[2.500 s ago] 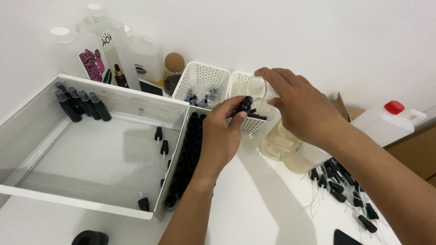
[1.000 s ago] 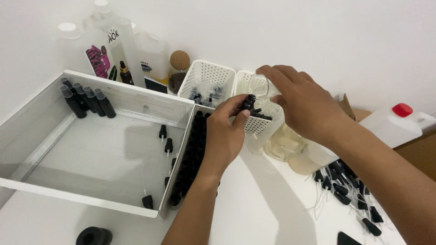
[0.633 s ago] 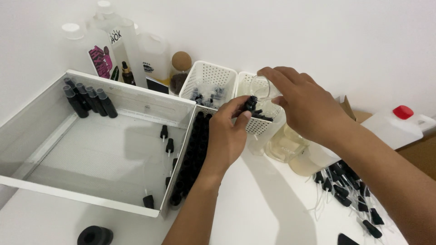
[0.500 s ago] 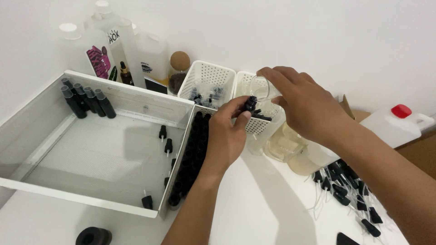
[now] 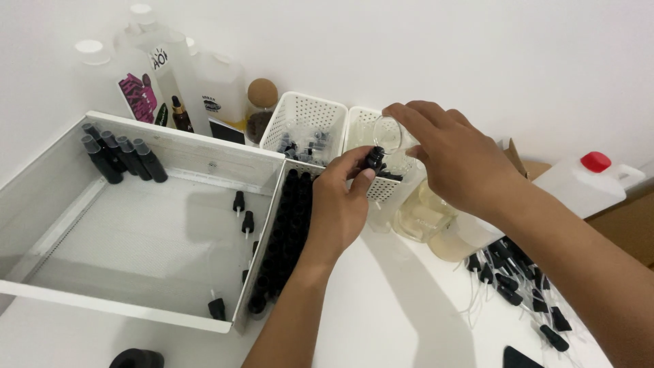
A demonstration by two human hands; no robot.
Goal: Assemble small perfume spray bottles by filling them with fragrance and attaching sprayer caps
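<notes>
1. Head view, the hands: the left hand (image 5: 338, 204) pinches a small black bottle (image 5: 373, 159) between thumb and fingertips, holding it roughly upright so its long axis runs near to far-and-up. The right hand (image 5: 455, 158) is closed around a small clear glass vessel (image 5: 388, 131), tilted just above the bottle's mouth.

2. Head view, the relation that matters: the clear vessel sits directly above and slightly right of the black bottle, nearly touching it. Both are held over the right white perforated basket (image 5: 361, 123), well off the bench (image 5: 395, 313). The left hand comes in from the near side, the right hand from the right.

3. Head view, surroundings: a second white basket (image 5: 300, 112) stands just left of it, holding small dark parts. A large white tray (image 5: 136, 232) lies at the left, with a row of black bottles (image 5: 279, 238) along its right wall and four dark bottles (image 5: 122, 157) at its far left corner. Large plastic jugs (image 5: 170, 75) stand at the far left. Loose black dropper caps (image 5: 518, 286) lie at the near right.
</notes>
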